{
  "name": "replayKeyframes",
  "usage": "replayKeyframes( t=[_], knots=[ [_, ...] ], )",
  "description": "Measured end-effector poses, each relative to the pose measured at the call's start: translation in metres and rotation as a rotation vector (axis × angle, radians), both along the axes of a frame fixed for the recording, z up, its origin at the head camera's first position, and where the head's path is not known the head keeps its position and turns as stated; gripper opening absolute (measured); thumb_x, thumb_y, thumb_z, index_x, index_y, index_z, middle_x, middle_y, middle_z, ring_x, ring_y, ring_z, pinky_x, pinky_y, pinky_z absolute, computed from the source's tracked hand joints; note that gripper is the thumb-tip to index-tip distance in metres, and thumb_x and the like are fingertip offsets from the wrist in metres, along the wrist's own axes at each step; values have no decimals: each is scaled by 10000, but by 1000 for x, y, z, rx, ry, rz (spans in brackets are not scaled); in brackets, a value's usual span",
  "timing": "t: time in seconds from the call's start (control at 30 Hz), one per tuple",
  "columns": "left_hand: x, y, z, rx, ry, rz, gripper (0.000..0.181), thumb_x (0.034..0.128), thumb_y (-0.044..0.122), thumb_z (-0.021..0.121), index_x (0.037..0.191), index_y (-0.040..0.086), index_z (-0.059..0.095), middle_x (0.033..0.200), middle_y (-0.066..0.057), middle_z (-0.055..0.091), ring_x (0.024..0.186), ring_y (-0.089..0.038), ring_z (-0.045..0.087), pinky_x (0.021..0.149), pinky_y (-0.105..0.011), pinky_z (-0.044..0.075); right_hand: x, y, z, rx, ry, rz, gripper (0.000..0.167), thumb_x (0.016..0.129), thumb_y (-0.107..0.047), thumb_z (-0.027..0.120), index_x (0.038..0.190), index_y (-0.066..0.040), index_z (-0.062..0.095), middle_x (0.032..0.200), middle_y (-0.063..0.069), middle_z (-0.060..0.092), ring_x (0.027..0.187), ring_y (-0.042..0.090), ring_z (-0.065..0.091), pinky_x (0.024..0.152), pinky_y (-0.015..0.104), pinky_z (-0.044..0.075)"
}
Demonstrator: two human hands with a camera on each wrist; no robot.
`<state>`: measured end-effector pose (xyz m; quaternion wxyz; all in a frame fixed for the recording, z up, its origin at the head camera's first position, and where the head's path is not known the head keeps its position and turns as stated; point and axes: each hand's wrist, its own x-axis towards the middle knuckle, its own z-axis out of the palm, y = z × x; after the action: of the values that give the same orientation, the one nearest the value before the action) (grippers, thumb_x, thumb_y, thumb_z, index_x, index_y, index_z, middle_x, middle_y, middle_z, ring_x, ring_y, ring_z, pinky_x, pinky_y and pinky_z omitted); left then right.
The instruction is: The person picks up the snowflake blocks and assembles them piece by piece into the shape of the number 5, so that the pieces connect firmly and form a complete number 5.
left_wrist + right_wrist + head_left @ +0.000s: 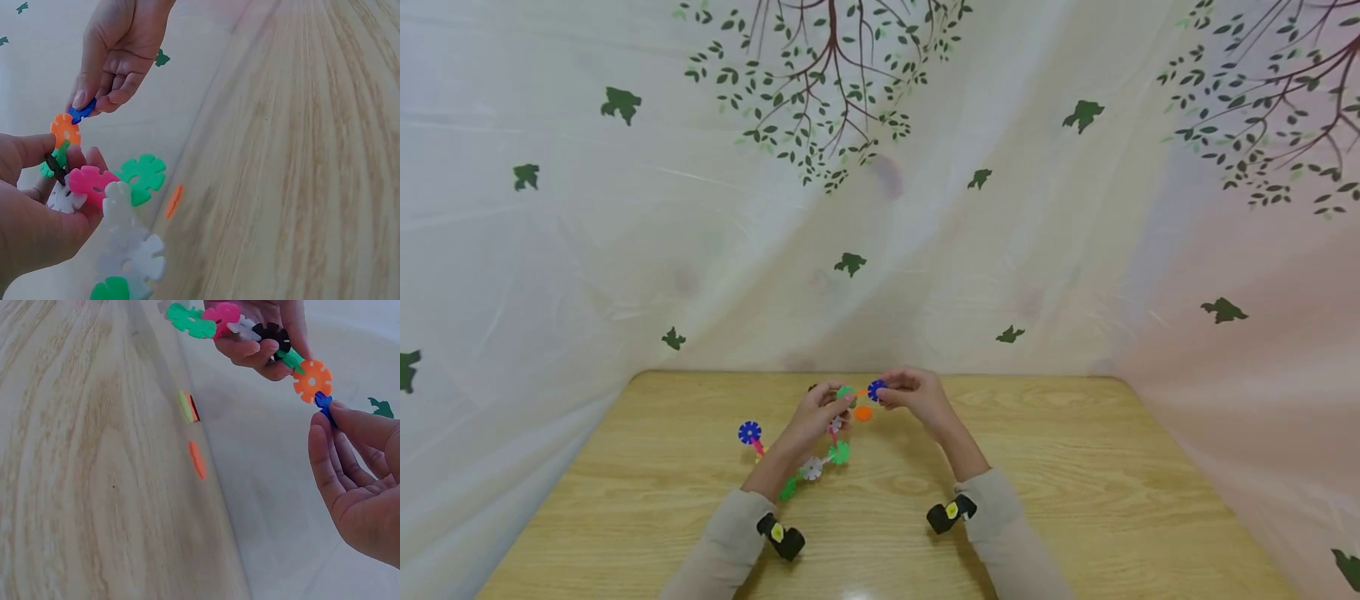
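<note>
A chain of flower-shaped plastic discs with slotted edges runs through my left hand (811,415), which grips it near a green disc (290,360) and a black disc (273,336). Beyond that green disc stands an orange disc (312,381). Between thumb and fingers, my right hand (922,402) pinches a blue disc (323,403), which meets the orange disc's edge. White (65,199), pink (92,182) and green discs (144,177) follow along the chain. Its other end, past the left forearm, carries another blue disc (749,432).
A loose orange disc (197,459) lies on the wooden table (1075,483) below the hands. Farther along the table's far edge are a yellow-green piece (185,406) and others beside it. Behind the table hangs a pale cloth (925,317) printed with leaves.
</note>
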<state>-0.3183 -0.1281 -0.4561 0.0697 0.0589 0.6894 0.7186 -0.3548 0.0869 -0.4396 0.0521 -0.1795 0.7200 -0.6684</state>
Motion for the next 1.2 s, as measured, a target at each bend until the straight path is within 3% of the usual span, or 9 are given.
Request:
replayKeyframes(
  t=[0.23, 0.37, 0.8, 1.0, 1.2],
  knots=[
    [1, 0, 5, 2, 12, 21, 299, 1029, 216, 623, 1239, 5, 592, 1094, -43, 582, 988, -229, 582, 951, -424, 548, 3, 0, 6, -19, -5, 6, 239, 903, 17, 735, 1116, 118, 695, 907, 37, 762, 758, 123, 713, 728, 287, 623],
    [2, 2, 5, 28, 17, 37, 248, 1006, 218, 663, 1173, 37, 637, 1105, -53, 643, 1057, -282, 584, 924, -399, 538, 4, 1, 6, -36, 6, 17, 244, 905, 9, 737, 1116, 125, 691, 921, 42, 768, 760, 122, 719, 733, 289, 624],
    [4, 1, 6, 19, 27, 53, 235, 984, 187, 693, 1108, -11, 671, 869, 16, 579, 821, -171, 551, 767, -266, 547, 5, -1, 4, -51, 49, 48, 213, 906, 25, 730, 1075, 150, 695, 888, 12, 765, 723, 109, 709, 700, 256, 614],
    [5, 4, 6, 49, 23, 87, 160, 988, 183, 686, 1029, 35, 642, 860, 16, 561, 793, -157, 548, 683, -231, 514, 8, -9, 1, -100, 73, 2, 209, 893, 54, 730, 1056, 174, 680, 856, -1, 761, 709, 100, 714, 681, 247, 612],
    [4, 9, 3, 112, 25, 120, 192, 1016, 195, 645, 1081, 21, 594, 923, 14, 617, 891, -187, 607, 734, -230, 569, 8, -18, -2, -146, 23, -87, 223, 903, 50, 721, 1080, 176, 669, 886, 67, 758, 703, 105, 700, 686, 244, 610]
  ],
)
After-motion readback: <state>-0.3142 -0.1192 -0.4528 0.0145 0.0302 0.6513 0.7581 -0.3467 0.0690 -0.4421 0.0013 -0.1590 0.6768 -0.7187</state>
